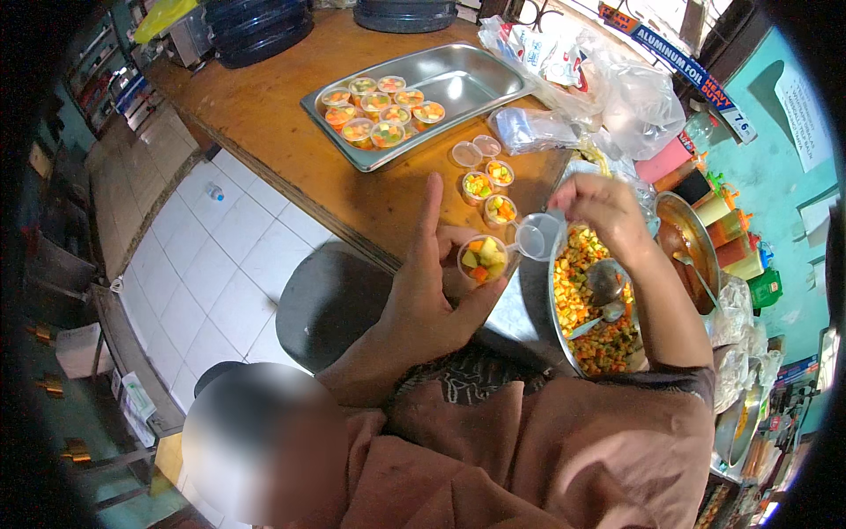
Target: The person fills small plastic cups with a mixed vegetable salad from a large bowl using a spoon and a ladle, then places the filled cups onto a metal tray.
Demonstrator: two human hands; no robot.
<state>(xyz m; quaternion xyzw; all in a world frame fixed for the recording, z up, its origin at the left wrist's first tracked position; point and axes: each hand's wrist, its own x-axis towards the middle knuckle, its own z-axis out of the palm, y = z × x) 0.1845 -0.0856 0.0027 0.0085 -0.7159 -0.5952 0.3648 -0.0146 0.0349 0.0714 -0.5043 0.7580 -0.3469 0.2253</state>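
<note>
My left hand (pixel 433 291) holds a small clear plastic cup (pixel 484 259) of diced vegetables or fruit, its index finger raised. A clear plastic lid (pixel 538 236) lies open at the cup's right side, apparently overlapping another. At its far edge, the fingertips of my right hand (pixel 605 211) pinch the thin plastic. Three more filled cups, including an open one (pixel 500 210), stand on the wooden table beyond, and two lids (pixel 467 153) lie open behind them. Below my right forearm is a large metal bowl (pixel 558 330) of diced pieces, with a ladle (pixel 605 281) and a spoon (pixel 585 328) in it.
A steel tray (pixel 456 82) bears several lidded cups (pixel 375 102) at its left end. Plastic bags (pixel 634 99) and an aluminum foil box (pixel 681 66) are at the back right. A bowl of brown sauce (pixel 681 231) stands near several bottles (pixel 733 228). A black stool seat (pixel 317 304) is below the table edge.
</note>
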